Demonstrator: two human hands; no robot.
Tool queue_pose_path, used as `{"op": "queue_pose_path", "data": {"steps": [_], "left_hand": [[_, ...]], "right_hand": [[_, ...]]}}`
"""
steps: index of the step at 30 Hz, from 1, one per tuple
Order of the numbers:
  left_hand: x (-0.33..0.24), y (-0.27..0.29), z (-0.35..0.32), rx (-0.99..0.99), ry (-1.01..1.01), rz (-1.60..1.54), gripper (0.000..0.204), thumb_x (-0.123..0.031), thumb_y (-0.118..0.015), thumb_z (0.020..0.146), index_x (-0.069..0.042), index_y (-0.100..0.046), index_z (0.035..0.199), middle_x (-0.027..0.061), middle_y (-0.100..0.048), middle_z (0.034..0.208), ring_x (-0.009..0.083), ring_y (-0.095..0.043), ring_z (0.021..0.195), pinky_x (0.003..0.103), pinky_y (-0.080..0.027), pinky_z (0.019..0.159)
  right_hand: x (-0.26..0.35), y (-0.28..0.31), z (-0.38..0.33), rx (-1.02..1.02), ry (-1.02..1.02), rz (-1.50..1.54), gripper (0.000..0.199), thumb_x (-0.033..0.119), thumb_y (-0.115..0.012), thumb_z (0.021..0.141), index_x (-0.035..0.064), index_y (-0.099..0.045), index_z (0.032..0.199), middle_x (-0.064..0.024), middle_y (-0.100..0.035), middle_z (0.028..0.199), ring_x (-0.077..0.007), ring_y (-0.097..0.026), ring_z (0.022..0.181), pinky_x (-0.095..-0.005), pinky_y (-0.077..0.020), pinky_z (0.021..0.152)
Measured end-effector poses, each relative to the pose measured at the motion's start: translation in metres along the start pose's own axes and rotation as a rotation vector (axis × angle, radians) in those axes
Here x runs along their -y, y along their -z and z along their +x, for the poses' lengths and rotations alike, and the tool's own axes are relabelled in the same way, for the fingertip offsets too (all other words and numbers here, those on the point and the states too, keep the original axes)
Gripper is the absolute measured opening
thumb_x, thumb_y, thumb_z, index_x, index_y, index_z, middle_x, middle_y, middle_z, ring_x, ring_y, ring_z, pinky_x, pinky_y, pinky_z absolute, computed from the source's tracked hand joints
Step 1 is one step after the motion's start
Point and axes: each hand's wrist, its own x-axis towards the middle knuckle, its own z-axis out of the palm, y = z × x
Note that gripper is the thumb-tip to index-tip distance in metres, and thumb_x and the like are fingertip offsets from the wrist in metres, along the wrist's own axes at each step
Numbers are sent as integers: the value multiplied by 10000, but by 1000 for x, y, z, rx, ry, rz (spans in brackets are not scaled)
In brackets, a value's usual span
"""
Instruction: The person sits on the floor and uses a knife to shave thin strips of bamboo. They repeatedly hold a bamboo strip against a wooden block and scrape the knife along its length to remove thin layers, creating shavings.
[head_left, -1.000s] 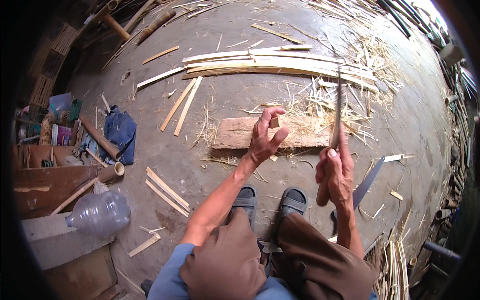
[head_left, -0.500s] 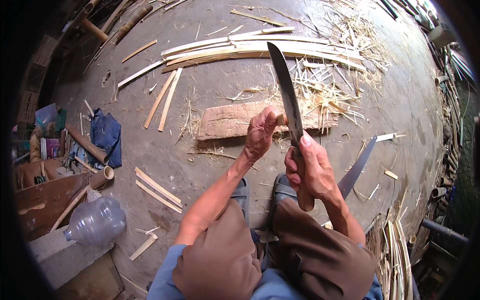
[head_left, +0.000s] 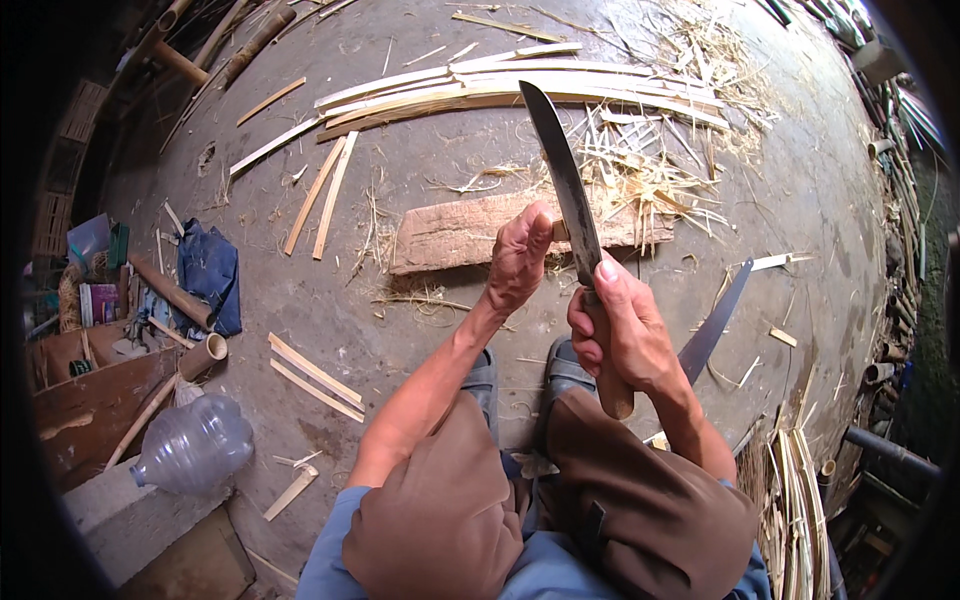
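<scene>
Where bare floor opens at nine o'clock, room runs to the end of a board

Its long near edge crosses twelve. At three, a saw crowds the right forearm. A knife points to eleven. The right hand has its fingers wrapped round the handle; the left hand clamps a small wooden piece just beside the blade's nine-o'clock side.
</scene>
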Motion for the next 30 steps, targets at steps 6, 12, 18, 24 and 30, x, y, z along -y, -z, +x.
{"op": "queue_pose_path", "data": {"steps": [6, 12, 18, 24, 30], "left_hand": [[0, 1, -1, -5, 13, 34, 455, -456, -447, 1057, -76, -477, 806, -56, -367, 719, 60, -319, 692, 246, -298, 585], [-21, -2, 8, -8, 3, 63, 474, -482, -450, 1048, -72, -488, 814, -44, -371, 713, 69, -343, 687, 263, -320, 581], [-21, -11, 12, -39, -10, 10, 492, -499, -459, 1040, -67, -528, 814, -39, -417, 705, 71, -369, 683, 265, -346, 586], [-17, -13, 14, -41, -24, -50, 507, -520, -434, 1040, -68, -602, 884, -55, -513, 809, 52, -428, 763, 239, -380, 670], [4, -13, 7, -41, 30, -31, 459, -489, -463, 1040, -75, -588, 886, -44, -529, 832, 43, -448, 784, 245, -393, 688]], "right_hand": [[2, -1, -1, -5, -9, -24, 475, 449, -343, 1078, 156, -389, 1449, -30, -450, 726, -89, -435, 500, -237, -391, 428], [5, -3, -1, -29, 101, -254, 523, 355, -330, 1091, 146, -273, 1568, 25, -430, 650, -73, -455, 539, -249, -405, 467], [3, -3, -3, -34, 210, -343, 526, 348, -327, 1093, 148, -238, 1571, 0, -439, 708, -79, -427, 517, -233, -396, 456], [2, -3, 5, -118, 214, -476, 531, 263, -364, 1074, 79, -263, 1562, -61, -490, 656, -144, -483, 596, -323, -450, 618], [-7, 3, 10, -143, 218, -480, 549, 282, -363, 1068, 36, -270, 1550, -69, -500, 647, -144, -491, 580, -334, -444, 577]]}}
